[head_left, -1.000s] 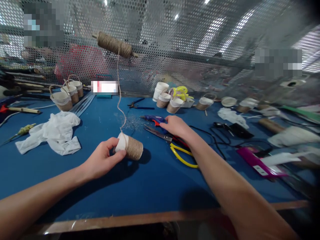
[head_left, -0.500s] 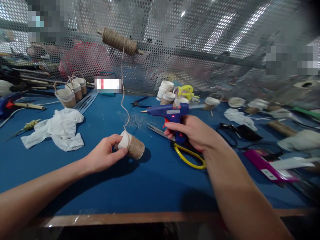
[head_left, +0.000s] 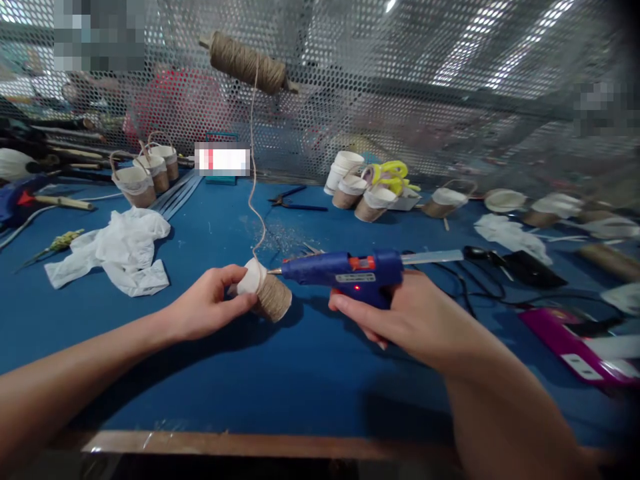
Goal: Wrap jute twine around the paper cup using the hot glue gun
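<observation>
Left hand (head_left: pixel 213 303) pinches twine-wrapped cup (head_left: pixel 273 297); right hand (head_left: pixel 413 317), to its right, grips glue gun (head_left: pixel 327 270)

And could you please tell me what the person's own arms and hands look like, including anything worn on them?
The left forearm and right forearm are bare where they show, with no sleeve, watch or bracelet in view. The left hand and right hand are ungloved, and no rings or markings can be seen on the visible fingers.
</observation>
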Action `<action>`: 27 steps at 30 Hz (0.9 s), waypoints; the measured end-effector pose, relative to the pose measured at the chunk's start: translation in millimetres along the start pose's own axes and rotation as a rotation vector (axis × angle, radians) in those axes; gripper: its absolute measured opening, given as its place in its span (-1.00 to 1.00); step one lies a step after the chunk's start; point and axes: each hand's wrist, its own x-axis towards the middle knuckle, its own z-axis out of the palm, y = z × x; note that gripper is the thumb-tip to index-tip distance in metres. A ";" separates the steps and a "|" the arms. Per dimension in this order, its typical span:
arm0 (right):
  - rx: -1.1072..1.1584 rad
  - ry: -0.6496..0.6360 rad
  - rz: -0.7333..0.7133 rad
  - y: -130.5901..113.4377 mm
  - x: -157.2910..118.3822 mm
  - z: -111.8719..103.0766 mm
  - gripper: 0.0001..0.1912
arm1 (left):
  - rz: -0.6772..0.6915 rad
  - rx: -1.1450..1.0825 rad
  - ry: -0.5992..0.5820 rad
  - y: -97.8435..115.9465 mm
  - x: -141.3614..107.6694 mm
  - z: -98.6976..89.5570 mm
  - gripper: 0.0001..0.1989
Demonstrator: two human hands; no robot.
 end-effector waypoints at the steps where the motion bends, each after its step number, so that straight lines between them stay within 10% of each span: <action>1: -0.008 0.001 -0.007 -0.6 -0.6 1.1 -0.76 | -0.003 -0.001 -0.001 -0.2 0.1 0.1 -0.78; 9: -0.165 0.018 -0.236 -3.9 -1.7 4.4 -0.78 | -0.003 -0.006 -0.008 1.6 -0.2 -0.1 -0.82; 27: -0.278 0.116 -0.262 -13.0 -8.1 9.1 -0.80 | -0.009 0.021 -0.050 4.6 -1.0 -1.3 -0.76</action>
